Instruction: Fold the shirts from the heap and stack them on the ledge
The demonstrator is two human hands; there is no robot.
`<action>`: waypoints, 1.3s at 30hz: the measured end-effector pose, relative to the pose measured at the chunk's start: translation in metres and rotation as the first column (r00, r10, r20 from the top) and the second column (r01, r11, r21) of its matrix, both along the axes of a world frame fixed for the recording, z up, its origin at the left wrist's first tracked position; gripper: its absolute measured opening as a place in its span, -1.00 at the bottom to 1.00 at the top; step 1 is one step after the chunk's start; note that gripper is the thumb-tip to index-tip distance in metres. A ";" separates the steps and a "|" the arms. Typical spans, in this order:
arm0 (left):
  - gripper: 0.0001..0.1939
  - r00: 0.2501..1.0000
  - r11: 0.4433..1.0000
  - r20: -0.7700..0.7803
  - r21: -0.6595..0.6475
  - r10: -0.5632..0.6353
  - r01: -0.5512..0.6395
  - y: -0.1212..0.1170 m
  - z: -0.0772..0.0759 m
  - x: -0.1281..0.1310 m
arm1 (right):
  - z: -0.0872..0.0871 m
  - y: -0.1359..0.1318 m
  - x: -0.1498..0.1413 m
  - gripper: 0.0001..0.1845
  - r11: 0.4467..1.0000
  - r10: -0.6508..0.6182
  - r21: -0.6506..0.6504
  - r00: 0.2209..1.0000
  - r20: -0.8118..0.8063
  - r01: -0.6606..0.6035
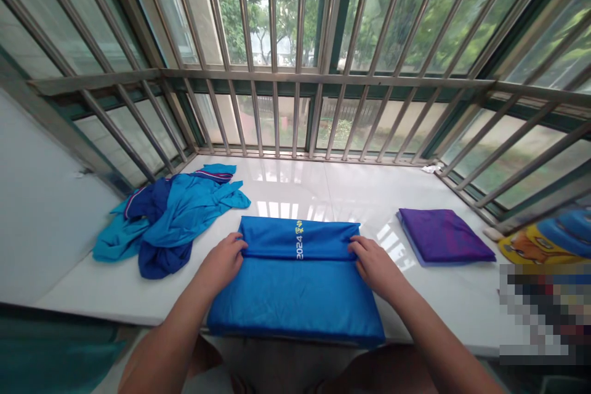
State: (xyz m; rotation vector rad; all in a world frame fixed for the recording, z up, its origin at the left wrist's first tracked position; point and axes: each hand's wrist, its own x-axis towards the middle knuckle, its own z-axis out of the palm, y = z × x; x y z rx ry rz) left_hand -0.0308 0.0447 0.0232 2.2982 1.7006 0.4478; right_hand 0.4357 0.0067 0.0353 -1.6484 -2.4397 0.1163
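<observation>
A bright blue garment [295, 298] lies folded on the white stone counter [295, 184] straight in front of me. Its upper flap [299, 240] is doubled over and carries yellow printing with "2024". My left hand [224, 261] grips the flap's left side, and my right hand [375, 268] grips its right side, with fingers curled over the fold. Both forearms reach in from the bottom of the view. A crumpled teal and navy garment [168, 221] lies left of my left hand, apart from it.
A folded purple cloth [444, 236] lies on the counter to the right. Beyond it, a cartoon-printed item [545, 240] sits at the right edge, above a pixelated patch. Metal window bars and glass run along the far and right sides, and a white wall stands left.
</observation>
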 end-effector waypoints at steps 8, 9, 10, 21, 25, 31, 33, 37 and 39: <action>-0.60 0.892 0.906 -0.287 -0.137 0.350 -0.400 0.016 0.039 0.059 | 0.025 0.022 -0.051 -0.70 0.806 -0.534 -0.206 0.832 0.153 0.555; -0.62 0.890 0.900 -0.290 -0.159 0.351 -0.406 0.015 0.034 0.058 | 0.022 0.020 -0.054 -0.72 0.797 -0.541 -0.244 0.833 0.121 0.553; -0.63 0.897 0.901 -0.278 -0.169 0.345 -0.399 0.015 0.029 0.055 | 0.019 0.018 -0.055 -0.76 0.797 -0.543 -0.265 0.836 0.080 0.543; -0.68 0.936 0.968 -0.266 -0.039 0.231 -0.250 0.011 0.013 0.027 | -0.018 -0.007 -0.040 -0.56 0.903 -0.429 -0.004 0.901 -0.063 0.430; -0.54 0.981 0.998 -0.192 -0.049 0.040 -0.050 0.014 0.004 0.036 | -0.040 0.007 -0.036 -0.36 0.967 -0.251 0.031 0.966 -0.059 0.253; -0.39 0.965 0.971 -0.191 -0.124 0.180 -0.206 0.021 -0.009 0.040 | -0.033 0.041 -0.009 -0.25 0.855 -0.495 -0.122 0.864 0.094 0.503; -0.43 0.960 0.967 -0.162 -0.073 0.228 -0.242 0.034 -0.006 0.035 | -0.023 0.055 -0.002 -0.31 0.851 -0.508 -0.122 0.859 0.061 0.511; -0.55 0.969 0.976 -0.173 -0.094 0.178 -0.196 0.076 0.008 0.019 | -0.003 0.083 0.006 -0.49 0.930 -0.338 -0.161 0.941 -0.018 0.331; -0.63 0.976 0.976 -0.180 -0.155 0.126 -0.154 0.100 0.016 0.010 | 0.006 0.095 0.010 -0.59 0.936 -0.312 -0.182 0.950 -0.033 0.301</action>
